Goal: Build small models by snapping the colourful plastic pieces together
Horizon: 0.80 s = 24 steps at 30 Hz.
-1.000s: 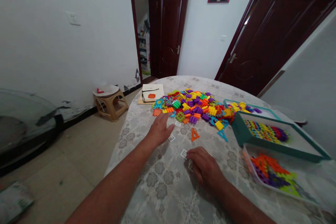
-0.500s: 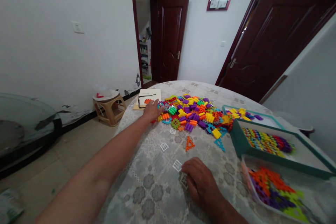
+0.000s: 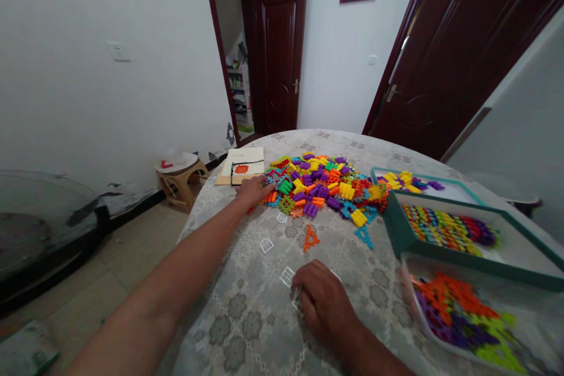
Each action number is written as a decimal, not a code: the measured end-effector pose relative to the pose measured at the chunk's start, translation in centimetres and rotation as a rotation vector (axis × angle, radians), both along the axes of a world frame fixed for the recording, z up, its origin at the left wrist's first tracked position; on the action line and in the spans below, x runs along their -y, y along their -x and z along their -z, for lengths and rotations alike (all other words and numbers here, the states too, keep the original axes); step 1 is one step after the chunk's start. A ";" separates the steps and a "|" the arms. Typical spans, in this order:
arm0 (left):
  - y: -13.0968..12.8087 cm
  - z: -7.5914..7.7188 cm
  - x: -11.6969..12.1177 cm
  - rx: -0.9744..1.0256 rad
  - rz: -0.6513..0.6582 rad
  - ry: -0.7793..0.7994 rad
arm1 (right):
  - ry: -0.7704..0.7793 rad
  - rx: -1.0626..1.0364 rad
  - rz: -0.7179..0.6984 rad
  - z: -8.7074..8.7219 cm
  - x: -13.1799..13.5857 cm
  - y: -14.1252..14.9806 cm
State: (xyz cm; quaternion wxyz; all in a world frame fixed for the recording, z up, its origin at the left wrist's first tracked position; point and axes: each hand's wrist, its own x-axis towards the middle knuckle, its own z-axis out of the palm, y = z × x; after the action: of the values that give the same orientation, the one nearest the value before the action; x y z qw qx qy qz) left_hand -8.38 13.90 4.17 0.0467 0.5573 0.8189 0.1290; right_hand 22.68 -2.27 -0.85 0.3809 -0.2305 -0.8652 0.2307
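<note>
One right hand, fingers curled close; whether they clamp anything, I can't tell. Four white lattice pieces show clearly: two at that hand, two farther off, the nearly square outlines giving no clear long axis. One orange triangle points away, its long axis near to far. One left hand reaches the heaped coloured pieces, grip unclear, beside one pair of glasses
</note>
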 end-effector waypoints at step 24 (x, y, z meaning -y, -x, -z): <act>-12.6 0.4 7.5 0.007 0.196 -0.067 | -0.010 0.007 0.270 0.7 -0.7 0.8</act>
State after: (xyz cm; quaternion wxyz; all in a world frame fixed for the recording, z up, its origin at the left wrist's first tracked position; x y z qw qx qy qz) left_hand 4.18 6.42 3.79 0.0434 0.6357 0.7554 0.1530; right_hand 21.90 -1.59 -1.57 0.4066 -0.3435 -0.8289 0.1722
